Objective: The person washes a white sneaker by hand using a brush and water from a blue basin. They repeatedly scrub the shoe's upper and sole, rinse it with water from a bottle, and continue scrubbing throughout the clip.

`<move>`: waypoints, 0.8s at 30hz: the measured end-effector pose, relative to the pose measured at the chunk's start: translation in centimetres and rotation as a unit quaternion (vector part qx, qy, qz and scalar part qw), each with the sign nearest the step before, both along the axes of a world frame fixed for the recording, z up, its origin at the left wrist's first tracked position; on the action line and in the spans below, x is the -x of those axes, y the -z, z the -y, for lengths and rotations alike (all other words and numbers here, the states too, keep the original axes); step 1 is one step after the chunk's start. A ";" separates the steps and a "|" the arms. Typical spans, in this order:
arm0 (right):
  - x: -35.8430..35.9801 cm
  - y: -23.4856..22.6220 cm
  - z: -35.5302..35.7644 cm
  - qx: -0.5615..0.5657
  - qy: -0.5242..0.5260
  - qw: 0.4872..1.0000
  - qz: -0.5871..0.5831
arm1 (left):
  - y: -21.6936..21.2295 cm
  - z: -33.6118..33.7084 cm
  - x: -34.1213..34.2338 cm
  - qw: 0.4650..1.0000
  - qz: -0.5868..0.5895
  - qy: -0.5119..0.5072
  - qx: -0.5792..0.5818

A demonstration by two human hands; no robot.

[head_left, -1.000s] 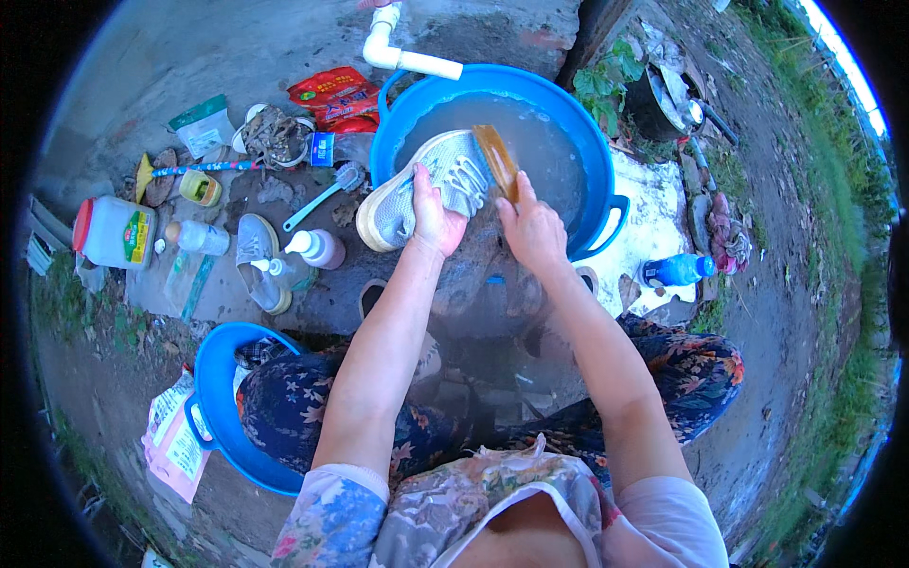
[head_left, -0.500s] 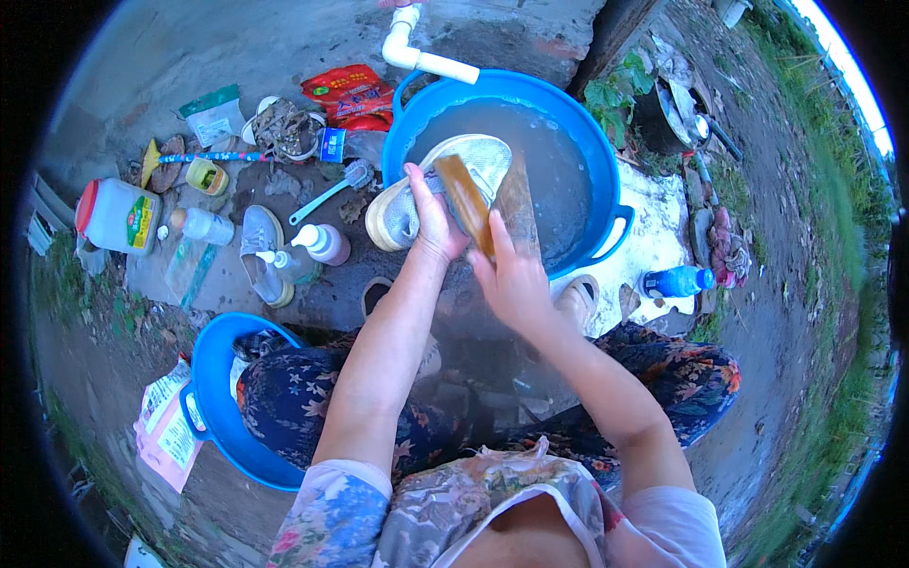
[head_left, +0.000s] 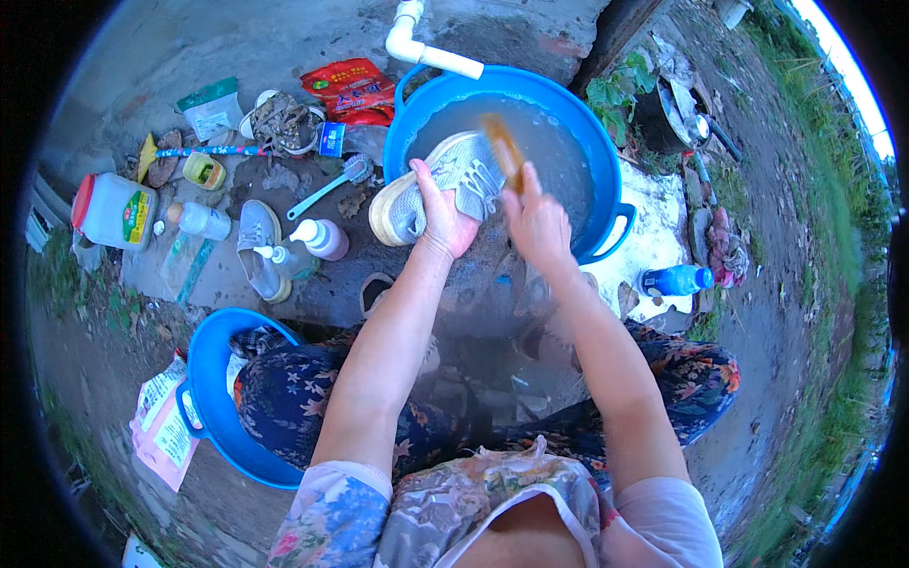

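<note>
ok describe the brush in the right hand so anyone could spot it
Find the blue basin by the white pipe. Seen against its water, the right hand holds the brush. It's brown, unlike the turquoise-handled scrubber on the ground.

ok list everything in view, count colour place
mesh shoes: 2, grey, held; ground left
flat brush: 1, brown, held
large round plastic basin: 1, blue, front
small plastic basin: 1, blue, lower left
elbowed plastic pipe: 1, white, top
long scrubber brush: 1, pale blue, left
pump bottles: 2, white tops, left
red-lidded plastic jar: 1, whitish, far left
capped plastic bottle: 1, blue, right
shiny packaging: uncounted, red, upper left
left hand: 1, bare, gripping shoe
right hand: 1, bare, gripping brush
</note>
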State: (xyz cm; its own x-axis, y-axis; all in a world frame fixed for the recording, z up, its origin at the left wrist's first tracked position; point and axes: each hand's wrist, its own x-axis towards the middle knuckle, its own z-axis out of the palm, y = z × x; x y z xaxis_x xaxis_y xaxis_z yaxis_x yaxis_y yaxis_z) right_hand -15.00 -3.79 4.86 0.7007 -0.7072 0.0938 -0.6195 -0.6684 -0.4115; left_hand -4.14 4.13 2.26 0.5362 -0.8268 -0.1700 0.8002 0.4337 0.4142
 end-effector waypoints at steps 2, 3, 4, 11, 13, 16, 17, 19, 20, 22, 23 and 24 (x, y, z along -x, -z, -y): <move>-0.8 -0.2 0.2 -0.030 0.039 0.999 -0.012 | 0.0 0.0 0.3 1.000 0.003 0.002 -0.001; -0.8 -1.3 -1.6 -0.052 0.011 0.998 -0.012 | 0.1 -0.1 -0.1 1.000 0.008 -0.004 0.001; 0.2 -0.3 -3.3 0.008 -0.059 0.998 -0.012 | 0.3 -0.3 -0.3 1.000 -0.022 -0.002 -0.009; 0.5 1.0 1.2 -0.040 0.038 0.998 -0.035 | 0.4 0.4 0.0 1.000 0.001 -0.009 -0.003; -0.2 -0.6 -2.3 -0.052 0.015 0.998 -0.041 | 0.4 0.2 -0.5 1.000 -0.008 -0.017 0.001; 1.6 -0.2 -5.0 -0.033 -0.076 0.997 0.010 | 0.3 -1.0 -0.4 0.998 -0.042 -0.006 -0.053; 1.5 -0.5 -4.0 -0.078 -0.062 0.995 0.000 | 1.0 -0.7 -0.6 0.999 -0.027 -0.017 -0.039; 0.6 -0.9 -0.5 -0.073 0.016 0.997 -0.030 | 0.6 0.1 -0.4 1.000 -0.020 -0.019 -0.003; 0.1 -0.1 0.2 -0.060 0.044 0.997 -0.031 | 0.8 0.3 -0.2 1.000 -0.012 -0.013 -0.007; -0.6 0.1 -0.5 -0.065 0.044 0.997 -0.010 | 0.7 0.4 -0.5 1.000 -0.012 -0.008 -0.011; -0.3 -0.3 -2.3 -0.084 0.019 0.996 0.013 | 0.7 0.0 -0.6 1.000 -0.022 -0.005 -0.011; 0.7 -0.5 -4.4 -0.049 -0.050 0.998 -0.001 | 0.8 -0.5 -0.7 0.999 -0.034 -0.005 -0.015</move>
